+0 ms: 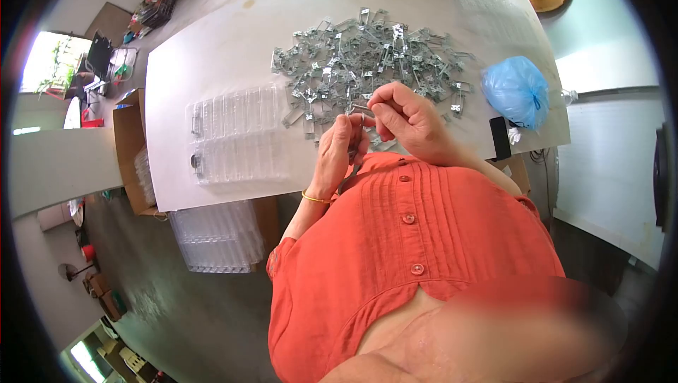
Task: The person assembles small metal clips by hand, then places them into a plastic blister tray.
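Note:
My left hand (341,144), with a yellow bracelet at the wrist, is closed at the near edge of a pile of metal brackets (367,58). A small metal piece (361,108) shows between its fingertips and my right hand. My right hand (408,116) pinches the right end of this piece, thumb and forefinger together. Below the left fingers a dark, narrow strip (349,179) hangs in front of the red shirt; what it belongs to is hidden. The brackets are loose and heaped in different directions on the white table (219,51).
A clear plastic tray (240,136) with many slots lies at left, two metal pieces in its left end. More clear trays (217,236) are stacked below the table edge. At right are a blue plastic bag (515,92), a black phone (500,138) and a cardboard box (127,150) at far left.

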`<act>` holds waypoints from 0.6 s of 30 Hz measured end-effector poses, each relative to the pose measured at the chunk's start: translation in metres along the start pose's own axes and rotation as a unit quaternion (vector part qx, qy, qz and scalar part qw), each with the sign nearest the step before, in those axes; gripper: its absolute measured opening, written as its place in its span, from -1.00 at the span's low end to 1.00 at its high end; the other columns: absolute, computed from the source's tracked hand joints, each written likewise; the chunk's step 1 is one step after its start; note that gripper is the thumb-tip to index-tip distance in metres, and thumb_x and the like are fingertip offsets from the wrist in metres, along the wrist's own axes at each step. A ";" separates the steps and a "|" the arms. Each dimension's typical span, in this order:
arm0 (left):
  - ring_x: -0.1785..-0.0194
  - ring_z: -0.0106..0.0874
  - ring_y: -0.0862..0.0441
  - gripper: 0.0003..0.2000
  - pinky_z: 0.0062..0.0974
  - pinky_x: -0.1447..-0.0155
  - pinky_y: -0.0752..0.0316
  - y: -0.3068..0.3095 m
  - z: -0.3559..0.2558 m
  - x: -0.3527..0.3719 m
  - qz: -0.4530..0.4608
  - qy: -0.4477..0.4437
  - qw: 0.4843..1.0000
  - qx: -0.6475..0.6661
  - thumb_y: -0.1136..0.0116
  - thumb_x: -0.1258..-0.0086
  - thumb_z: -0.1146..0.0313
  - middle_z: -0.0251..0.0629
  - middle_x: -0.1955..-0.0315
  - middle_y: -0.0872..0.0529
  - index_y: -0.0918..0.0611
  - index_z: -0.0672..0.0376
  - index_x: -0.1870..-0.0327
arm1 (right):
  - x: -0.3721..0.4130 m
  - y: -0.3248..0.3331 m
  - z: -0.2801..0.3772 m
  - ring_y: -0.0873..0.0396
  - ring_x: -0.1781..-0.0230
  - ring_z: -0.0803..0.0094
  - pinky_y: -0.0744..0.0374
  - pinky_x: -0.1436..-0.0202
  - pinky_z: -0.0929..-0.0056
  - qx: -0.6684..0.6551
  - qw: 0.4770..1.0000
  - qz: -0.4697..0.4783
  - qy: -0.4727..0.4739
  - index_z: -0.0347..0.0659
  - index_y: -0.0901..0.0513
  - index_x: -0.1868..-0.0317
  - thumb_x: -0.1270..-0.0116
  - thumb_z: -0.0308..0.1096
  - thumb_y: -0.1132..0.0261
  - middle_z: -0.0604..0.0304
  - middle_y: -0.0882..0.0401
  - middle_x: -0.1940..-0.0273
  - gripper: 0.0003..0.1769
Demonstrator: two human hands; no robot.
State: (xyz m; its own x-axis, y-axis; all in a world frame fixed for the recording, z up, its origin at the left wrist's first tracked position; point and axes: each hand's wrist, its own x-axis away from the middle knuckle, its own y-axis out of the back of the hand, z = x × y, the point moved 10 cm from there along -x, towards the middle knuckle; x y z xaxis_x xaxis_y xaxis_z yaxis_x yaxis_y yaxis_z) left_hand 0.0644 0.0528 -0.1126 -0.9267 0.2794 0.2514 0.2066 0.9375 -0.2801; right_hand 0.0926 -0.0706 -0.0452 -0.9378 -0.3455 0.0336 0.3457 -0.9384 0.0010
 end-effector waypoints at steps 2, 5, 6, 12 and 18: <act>0.57 -0.69 -0.34 -0.35 -0.66 0.47 -0.19 0.002 -0.001 0.002 -0.001 -0.002 1.000 -0.004 0.36 -0.72 -0.17 -0.47 0.56 -0.49 -0.62 0.31 -0.07 | -0.001 -0.003 0.000 -0.51 0.38 0.65 -0.58 0.28 0.56 0.031 0.999 -0.007 0.006 -0.24 -0.53 0.01 -0.60 -0.43 -0.18 0.31 -0.56 0.36 -0.92; 0.56 -0.70 -0.35 -0.36 -0.65 0.47 -0.21 0.010 -0.005 0.004 0.001 -0.016 1.000 -0.021 0.33 -0.72 -0.15 -0.47 0.57 -0.49 -0.62 0.32 -0.06 | -0.001 -0.006 -0.002 -0.54 0.36 0.63 -0.59 0.26 0.55 0.052 0.998 -0.015 0.020 -0.23 -0.54 0.01 -0.60 -0.41 -0.18 0.30 -0.58 0.35 -0.92; 0.56 -0.70 -0.35 -0.37 -0.65 0.47 -0.21 0.011 -0.006 0.004 0.000 -0.016 0.999 -0.028 0.32 -0.72 -0.14 -0.48 0.56 -0.49 -0.62 0.32 -0.06 | -0.002 -0.007 -0.002 -0.52 0.37 0.65 -0.58 0.27 0.57 0.059 0.998 -0.014 0.020 -0.23 -0.53 0.00 -0.61 -0.43 -0.17 0.31 -0.56 0.36 -0.92; 0.52 -0.26 -0.59 -0.51 -0.35 0.39 -0.42 0.024 -0.013 0.002 -0.048 -0.145 0.952 -0.267 0.18 -0.71 -0.05 -0.20 0.53 -0.61 -0.63 0.24 0.00 | -0.001 -0.010 -0.012 -0.49 0.39 0.67 -0.55 0.29 0.58 0.093 0.996 -0.002 -0.018 -0.24 -0.53 -0.11 -0.61 -0.41 -0.16 0.34 -0.55 0.38 -0.83; 0.35 0.02 -0.68 -0.67 -0.12 0.32 -0.52 0.006 -0.025 0.005 -0.037 -0.242 0.857 -0.454 0.06 -0.66 0.08 -0.04 0.43 -0.68 -0.60 0.16 0.08 | 0.000 -0.014 -0.037 -0.57 0.33 0.58 -0.60 0.23 0.47 0.051 0.989 0.090 -0.102 -0.28 -0.51 -0.27 -0.64 -0.30 -0.09 0.25 -0.60 0.36 -0.67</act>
State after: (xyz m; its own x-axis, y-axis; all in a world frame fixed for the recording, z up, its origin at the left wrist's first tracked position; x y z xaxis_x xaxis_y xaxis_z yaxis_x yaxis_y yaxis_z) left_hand 0.0687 0.0650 -0.0899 -0.9241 0.2997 -0.2371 0.0981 0.7857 0.6108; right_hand 0.0864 -0.0582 -0.0824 -0.8381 -0.4880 0.2439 0.5182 -0.8518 0.0764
